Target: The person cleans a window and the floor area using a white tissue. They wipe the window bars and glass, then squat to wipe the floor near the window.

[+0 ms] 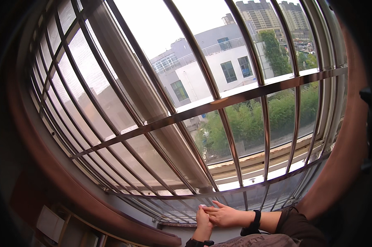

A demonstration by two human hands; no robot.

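My left hand (203,220) is curled around a small white object (202,205), whose top shows above the fingers. What the object is cannot be made out at this size. My right hand (223,214) lies against the left one, its fingertips reaching over to the white object while one finger stands apart. Whether it also grips something is hidden. Both hands are low in the view, in front of the windowsill (186,225). A black band (257,218) circles the right wrist, and another dark band (201,242) is at the left wrist.
Shiny metal window bars (232,148) with a crossbar (241,93) stand beyond the hands. Behind them is a sliding window with a frosted or screened pane (90,102). A reddish-brown window surround (81,203) curves around. Lower left, a wooden shelf (69,220) holds a white sheet (50,223).
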